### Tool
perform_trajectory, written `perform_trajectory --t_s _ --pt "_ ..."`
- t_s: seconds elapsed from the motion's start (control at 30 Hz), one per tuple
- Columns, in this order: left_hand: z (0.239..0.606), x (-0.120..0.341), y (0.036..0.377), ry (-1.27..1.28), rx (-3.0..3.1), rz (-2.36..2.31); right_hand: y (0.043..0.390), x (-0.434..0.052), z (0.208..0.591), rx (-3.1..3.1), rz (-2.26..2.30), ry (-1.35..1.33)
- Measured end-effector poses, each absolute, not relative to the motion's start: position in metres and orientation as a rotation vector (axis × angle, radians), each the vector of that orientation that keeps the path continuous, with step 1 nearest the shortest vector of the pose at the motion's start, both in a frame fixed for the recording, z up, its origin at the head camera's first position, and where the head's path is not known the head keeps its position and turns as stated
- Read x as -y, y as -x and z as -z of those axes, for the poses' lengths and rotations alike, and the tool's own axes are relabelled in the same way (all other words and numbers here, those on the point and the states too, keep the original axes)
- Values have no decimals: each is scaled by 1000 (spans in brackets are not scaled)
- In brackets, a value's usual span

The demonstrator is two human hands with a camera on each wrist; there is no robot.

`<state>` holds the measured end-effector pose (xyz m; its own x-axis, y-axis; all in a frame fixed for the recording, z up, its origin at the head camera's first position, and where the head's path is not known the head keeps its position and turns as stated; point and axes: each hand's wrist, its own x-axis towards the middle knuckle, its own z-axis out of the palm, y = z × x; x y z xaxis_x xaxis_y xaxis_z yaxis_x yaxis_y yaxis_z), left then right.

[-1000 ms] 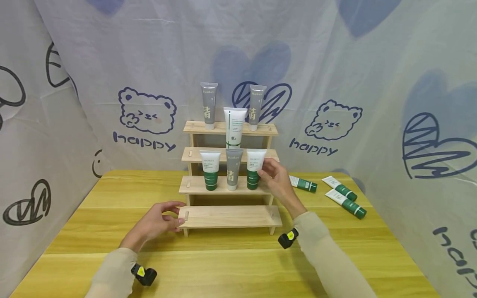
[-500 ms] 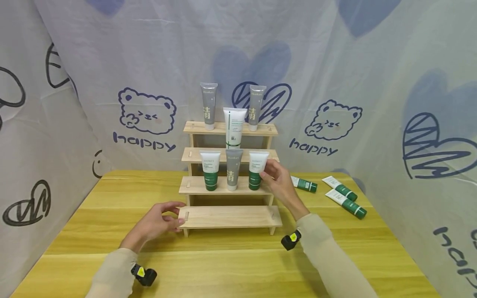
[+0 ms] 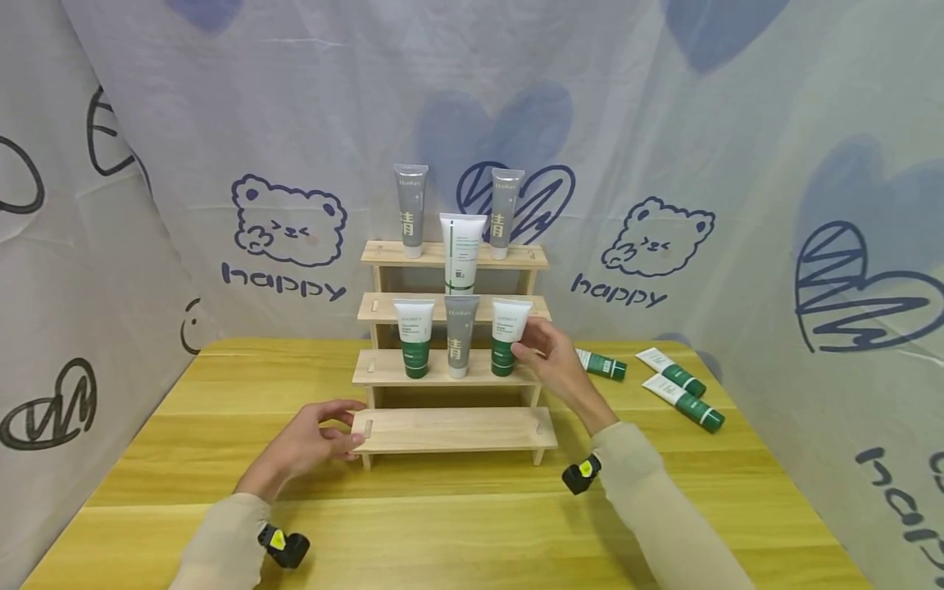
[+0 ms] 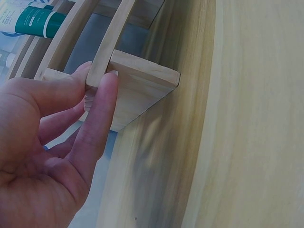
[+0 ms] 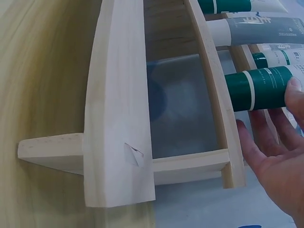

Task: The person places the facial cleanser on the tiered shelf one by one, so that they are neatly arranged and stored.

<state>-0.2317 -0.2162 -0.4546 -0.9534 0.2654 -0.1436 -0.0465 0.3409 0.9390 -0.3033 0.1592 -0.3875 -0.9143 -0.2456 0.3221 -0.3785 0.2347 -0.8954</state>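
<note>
A stepped wooden rack (image 3: 453, 429) stands at the middle of the table (image 3: 442, 524). The left hand (image 3: 306, 442) is at the rack's 9 o'clock end, thumb and fingers curled round the left end of the lowest step; the left wrist view shows a fingertip and the thumb pinching that step's edge (image 4: 107, 61).

The right hand (image 3: 553, 360) is at 3 o'clock of the second step, its fingers pinching the right tube (image 3: 507, 338), a white tube with a green cap that stands cap down on that step. In the right wrist view the fingertips (image 5: 294, 90) touch the tube's green cap end (image 5: 259, 88).

On the same step, at 9 o'clock of the held tube, stand a grey tube (image 3: 460, 336) and another white and green tube (image 3: 415, 338). One step up stands a taller white tube (image 3: 461, 252), and on the top step two grey tubes (image 3: 410, 210). Three more tubes (image 3: 674, 389) lie on the table at 3 o'clock of the rack.
</note>
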Motion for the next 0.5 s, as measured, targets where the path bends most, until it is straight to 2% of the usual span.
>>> perform_trajectory --t_s 0.27,0.5 --pt "454 217 231 -206 -2331 -1651 290 -152 372 2462 -1751 -579" --pt "454 216 231 -200 -2333 -1654 307 -162 390 2463 -1744 -604"
